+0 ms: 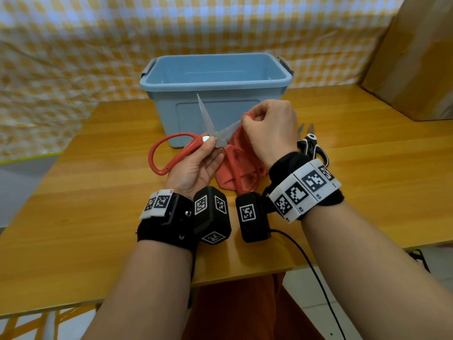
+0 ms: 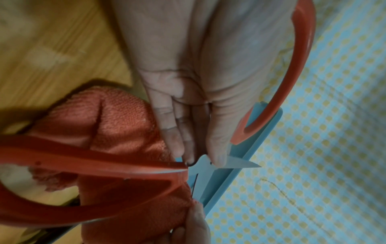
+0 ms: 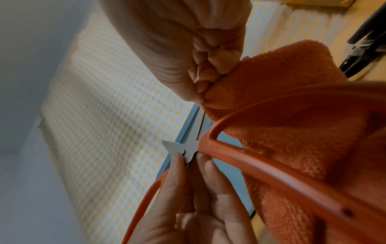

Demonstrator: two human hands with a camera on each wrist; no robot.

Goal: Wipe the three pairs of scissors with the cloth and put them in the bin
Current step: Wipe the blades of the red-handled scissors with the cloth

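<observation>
Red-handled scissors (image 1: 171,153) are held spread apart above the table, in front of the blue bin (image 1: 215,77). My left hand (image 1: 198,165) pinches them at the pivot (image 2: 203,163), thumb on top. My right hand (image 1: 267,128) grips the orange-red cloth (image 1: 245,153) and clamps it around the tip of the right-pointing blade (image 3: 195,130). The other blade points up toward the bin. Black-handled scissors (image 1: 312,146) lie on the table just right of my right wrist, partly hidden by it. A third pair is not in view.
The wooden table (image 1: 98,197) stands before a yellow checked cloth backdrop (image 1: 73,57). A brown cardboard box (image 1: 416,62) sits at the back right. A black cable (image 1: 316,273) runs off the table's front edge.
</observation>
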